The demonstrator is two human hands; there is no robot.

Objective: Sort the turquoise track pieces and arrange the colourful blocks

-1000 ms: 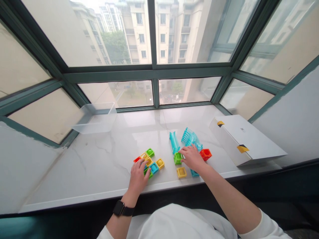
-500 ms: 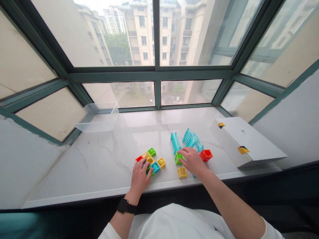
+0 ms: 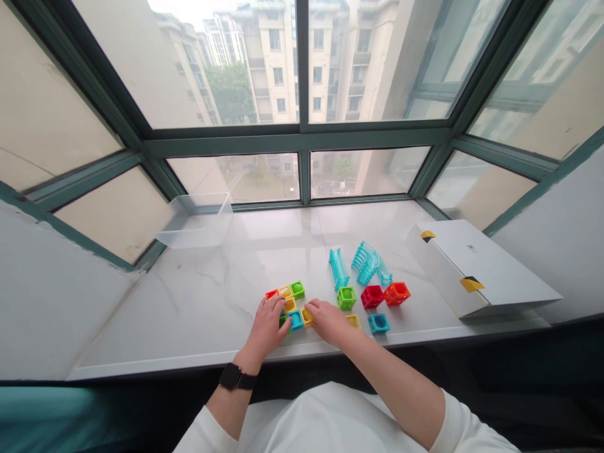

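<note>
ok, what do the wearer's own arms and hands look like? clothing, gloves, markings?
Left hand and right hand are both ungloved. The left wrist has a black smartwatch with a rounded-rectangular case and plain dark strap; the right wrist shows no watch. White sleeves leave both forearms bare. No cables or markings visible.
</note>
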